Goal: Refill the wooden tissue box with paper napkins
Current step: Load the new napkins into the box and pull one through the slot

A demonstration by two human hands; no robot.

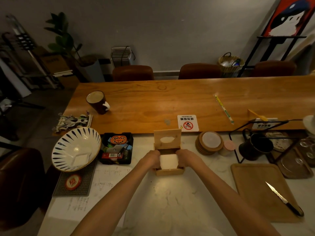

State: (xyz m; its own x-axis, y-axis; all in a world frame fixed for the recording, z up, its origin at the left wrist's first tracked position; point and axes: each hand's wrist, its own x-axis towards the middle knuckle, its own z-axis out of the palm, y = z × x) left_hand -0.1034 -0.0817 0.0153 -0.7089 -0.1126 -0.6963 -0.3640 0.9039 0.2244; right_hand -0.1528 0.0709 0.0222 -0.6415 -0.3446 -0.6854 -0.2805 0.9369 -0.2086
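Observation:
The wooden tissue box (170, 171) stands on the white counter in front of me, its hinged lid (167, 138) with an oval slot raised upright at the back. A white stack of paper napkins (168, 161) sits in the open box, its top above the rim. My left hand (152, 158) grips the stack's left side and my right hand (184, 158) grips its right side. Both hands reach down inside the box walls.
A striped bowl (75, 149) holding a napkin leans at the left, beside a black tray (116, 148) of small items. Coasters (208, 142) and a black mug (255, 147) stand to the right. A knife (283, 198) lies on a wooden board (255, 189).

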